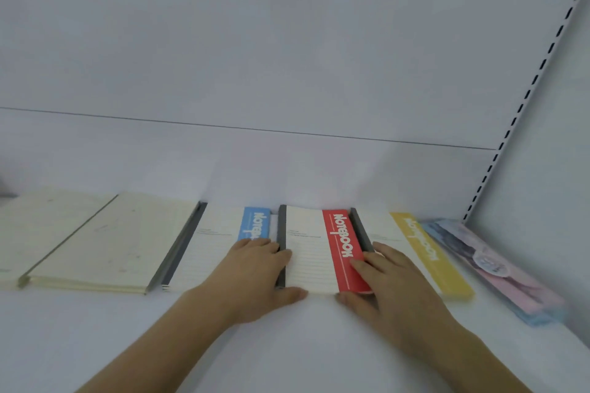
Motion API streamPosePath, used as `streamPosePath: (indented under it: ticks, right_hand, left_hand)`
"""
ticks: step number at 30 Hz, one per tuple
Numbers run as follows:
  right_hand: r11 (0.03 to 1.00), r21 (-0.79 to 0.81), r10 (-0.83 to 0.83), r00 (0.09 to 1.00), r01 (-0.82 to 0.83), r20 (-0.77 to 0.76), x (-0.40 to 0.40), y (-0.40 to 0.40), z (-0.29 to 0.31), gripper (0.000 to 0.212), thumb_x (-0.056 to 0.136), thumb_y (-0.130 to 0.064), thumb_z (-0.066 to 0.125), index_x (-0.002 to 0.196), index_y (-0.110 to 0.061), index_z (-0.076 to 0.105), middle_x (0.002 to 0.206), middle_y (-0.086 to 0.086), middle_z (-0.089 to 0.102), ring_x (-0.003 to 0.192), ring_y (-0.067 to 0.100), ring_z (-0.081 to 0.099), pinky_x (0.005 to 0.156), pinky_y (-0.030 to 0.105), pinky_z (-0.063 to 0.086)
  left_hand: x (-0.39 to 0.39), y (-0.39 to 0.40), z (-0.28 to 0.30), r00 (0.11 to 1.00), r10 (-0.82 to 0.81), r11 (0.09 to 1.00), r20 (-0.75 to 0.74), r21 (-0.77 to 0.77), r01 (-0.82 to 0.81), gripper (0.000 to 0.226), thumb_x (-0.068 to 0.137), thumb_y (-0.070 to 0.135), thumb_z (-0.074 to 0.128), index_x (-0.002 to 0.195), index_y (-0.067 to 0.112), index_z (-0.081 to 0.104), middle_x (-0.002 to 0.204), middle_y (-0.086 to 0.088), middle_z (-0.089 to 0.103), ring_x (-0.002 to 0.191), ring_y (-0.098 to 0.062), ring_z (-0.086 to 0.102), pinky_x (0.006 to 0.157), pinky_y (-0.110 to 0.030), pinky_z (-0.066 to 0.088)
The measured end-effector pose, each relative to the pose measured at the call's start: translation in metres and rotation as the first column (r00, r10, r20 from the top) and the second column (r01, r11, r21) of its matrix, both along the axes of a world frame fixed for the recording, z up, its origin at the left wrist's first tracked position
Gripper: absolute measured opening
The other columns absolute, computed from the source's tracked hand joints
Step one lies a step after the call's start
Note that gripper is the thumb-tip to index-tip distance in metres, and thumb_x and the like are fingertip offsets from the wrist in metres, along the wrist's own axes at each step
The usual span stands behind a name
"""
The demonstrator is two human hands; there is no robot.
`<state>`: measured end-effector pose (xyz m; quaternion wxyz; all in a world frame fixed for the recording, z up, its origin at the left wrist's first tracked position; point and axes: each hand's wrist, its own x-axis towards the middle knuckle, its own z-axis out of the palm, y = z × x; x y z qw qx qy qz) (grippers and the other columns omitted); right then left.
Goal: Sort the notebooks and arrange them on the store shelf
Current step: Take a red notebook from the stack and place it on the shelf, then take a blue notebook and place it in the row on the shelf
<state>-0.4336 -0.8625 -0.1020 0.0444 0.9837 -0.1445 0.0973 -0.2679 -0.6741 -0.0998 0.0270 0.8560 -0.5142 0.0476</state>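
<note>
Both hands, left hand (255, 268) and right hand (383, 281), grip the red-banded notebook (314, 252) at its edges; pushing unevenly would likely skew it against the yellow-banded notebook (424, 252).

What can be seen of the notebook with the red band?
The red-band notebook lies flat on the white shelf, between the blue-band notebook and the yellow-band notebook. Its cream ruled cover has a dark grey spine at left and white "NOTEBOOK" lettering on the band. The left hand and right hand hold its sides.
</note>
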Motion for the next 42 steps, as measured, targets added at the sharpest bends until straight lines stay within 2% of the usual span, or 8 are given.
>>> streamPosePath:
  ticks: [3, 17, 21, 24, 27, 32, 35, 42]
  right_hand:
    - [0.998, 0.020, 0.063, 0.998, -0.064, 0.020, 0.004, -0.009, -0.005, 0.081, 0.084, -0.078, 0.021, 0.143, -0.027, 0.041, 0.143, -0.011, 0.046, 0.141, 0.015, 0.024, 0.119, 0.029, 0.014]
    - [0.994, 0.059, 0.089, 0.996, -0.091, 0.026, 0.005, -0.015, -0.003, 0.076, 0.083, -0.079, 0.025, 0.140, -0.031, 0.042, 0.135, -0.014, 0.042, 0.133, 0.010, 0.027, 0.114, 0.027, 0.025]
    - [0.994, 0.072, 0.081, 0.997, -0.082, 0.020, 0.004, -0.015, -0.006, 0.081, 0.083, -0.080, 0.016, 0.142, -0.030, 0.038, 0.141, -0.011, 0.034, 0.137, 0.012, 0.023, 0.115, 0.032, 0.027]
    - [0.993, 0.084, 0.082, 0.996, -0.084, 0.028, 0.004, -0.009, -0.002, 0.083, 0.083, -0.079, 0.012, 0.146, -0.030, 0.031, 0.153, -0.007, 0.024, 0.145, 0.016, 0.012, 0.119, 0.034, 0.019]
    - [0.993, 0.091, 0.068, 0.996, -0.073, 0.053, 0.003, 0.005, 0.005, 0.079, 0.086, -0.075, 0.018, 0.149, -0.029, 0.026, 0.158, -0.006, 0.017, 0.147, 0.015, 0.003, 0.120, 0.031, 0.009]
    - [0.994, 0.078, 0.077, 0.996, -0.081, 0.053, 0.007, 0.050, 0.011, 0.085, 0.082, -0.076, 0.006, 0.151, -0.029, 0.024, 0.161, -0.003, 0.012, 0.148, 0.016, -0.001, 0.119, 0.032, 0.006]
    - [0.991, 0.075, 0.110, 0.993, -0.114, 0.051, 0.012, 0.091, 0.019, 0.083, 0.083, -0.077, 0.006, 0.152, -0.032, 0.015, 0.161, -0.007, 0.003, 0.148, 0.014, -0.007, 0.119, 0.032, 0.002]
    - [0.971, 0.142, 0.190, 0.981, -0.192, 0.026, 0.037, 0.240, 0.031, 0.082, 0.082, -0.076, 0.011, 0.153, -0.033, 0.009, 0.161, -0.009, -0.003, 0.147, 0.013, -0.011, 0.119, 0.032, -0.001]
  left_hand:
    - [-0.003, -0.001, 0.001, 0.999, 0.050, 0.998, -0.007, 0.027, -0.050, 0.057, 0.088, 0.076, 0.038, 0.118, 0.031, 0.054, 0.105, 0.012, 0.056, 0.114, -0.013, 0.047, 0.109, -0.037, 0.031]
    - [-0.012, -0.001, 0.012, 0.987, 0.111, 0.993, -0.115, 0.057, -0.105, 0.047, 0.091, 0.070, 0.047, 0.118, 0.032, 0.054, 0.098, 0.013, 0.054, 0.096, -0.009, 0.047, 0.101, -0.030, 0.037]
    - [-0.012, 0.001, 0.011, 0.982, 0.166, 0.986, -0.084, 0.016, -0.165, 0.072, 0.088, 0.072, 0.049, 0.147, 0.033, 0.038, 0.152, 0.007, 0.038, 0.145, -0.015, 0.026, 0.121, -0.039, 0.023]
    - [-0.020, 0.008, 0.012, 0.975, 0.197, 0.977, -0.104, -0.062, -0.204, 0.084, 0.084, 0.079, 0.042, 0.154, 0.034, 0.026, 0.164, 0.007, 0.017, 0.152, -0.015, 0.007, 0.124, -0.038, 0.012]
    - [-0.027, 0.021, 0.010, 0.979, 0.182, 0.970, -0.091, -0.146, -0.194, 0.099, 0.071, 0.089, 0.022, 0.153, 0.034, 0.026, 0.164, 0.008, 0.019, 0.152, -0.013, 0.010, 0.124, -0.035, 0.012]
    - [-0.034, 0.060, 0.012, 0.977, 0.212, 0.920, -0.029, -0.331, -0.210, 0.082, 0.085, 0.076, 0.020, 0.146, 0.027, 0.044, 0.152, 0.007, 0.042, 0.145, -0.016, 0.032, 0.120, -0.034, 0.021]
    - [-0.034, 0.101, 0.019, 0.964, 0.264, 0.896, -0.026, -0.364, -0.255, 0.063, 0.095, 0.065, 0.032, 0.143, 0.027, 0.048, 0.150, 0.006, 0.046, 0.144, -0.018, 0.035, 0.120, -0.038, 0.027]
    - [-0.031, 0.248, 0.028, 0.912, 0.409, 0.856, 0.013, -0.351, -0.379, 0.068, 0.091, 0.063, 0.023, 0.140, 0.026, 0.054, 0.146, 0.003, 0.052, 0.140, -0.020, 0.043, 0.116, -0.039, 0.030]
